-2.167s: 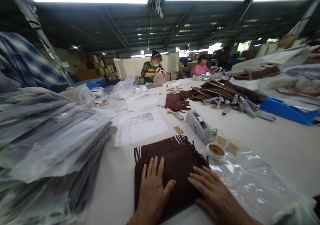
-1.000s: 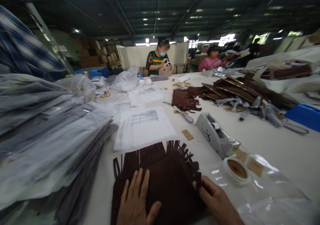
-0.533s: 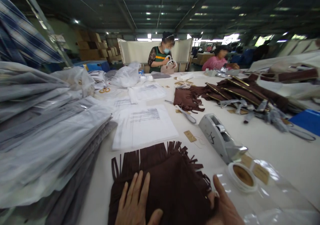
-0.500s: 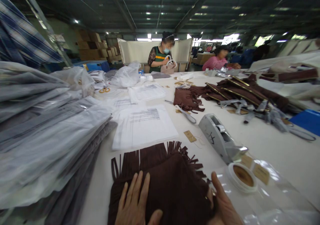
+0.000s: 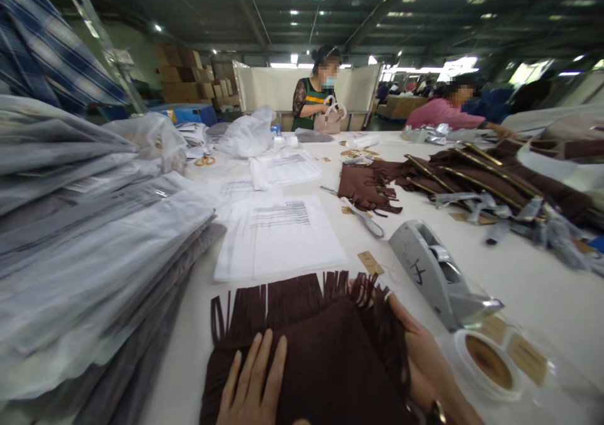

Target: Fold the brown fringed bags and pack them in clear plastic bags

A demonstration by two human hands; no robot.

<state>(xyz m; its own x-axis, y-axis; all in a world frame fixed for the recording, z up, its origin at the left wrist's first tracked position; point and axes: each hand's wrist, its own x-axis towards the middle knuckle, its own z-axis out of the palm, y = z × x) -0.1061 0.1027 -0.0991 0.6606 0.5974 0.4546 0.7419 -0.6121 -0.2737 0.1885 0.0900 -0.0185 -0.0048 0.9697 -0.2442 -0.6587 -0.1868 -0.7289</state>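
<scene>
A dark brown fringed fabric piece point(image 5: 311, 349) lies on the white table right in front of me, its fringe pointing away. My left hand point(image 5: 250, 384) rests flat on its near left part, fingers stretched out. My right hand point(image 5: 422, 356) lies along the fabric's right edge, slid under it. Its fingers reach toward the far corner, and the side fringe drapes over them. The right fingers are partly hidden by the fringe.
A grey tape dispenser point(image 5: 431, 271) and a tape roll point(image 5: 488, 365) sit just right of the fabric. A printed sheet point(image 5: 278, 236) lies beyond it, with scissors point(image 5: 365, 217) and a small tag point(image 5: 370, 263). A tall stack of bagged goods point(image 5: 85, 236) fills the left. More brown pieces point(image 5: 472, 176) lie far right. Two people point(image 5: 314, 95) work at the far end.
My right hand went from lying flat on the fabric to slipping under its right edge and reaching forward, raising the fringe. My left hand stayed flat. The view moved closer and lower.
</scene>
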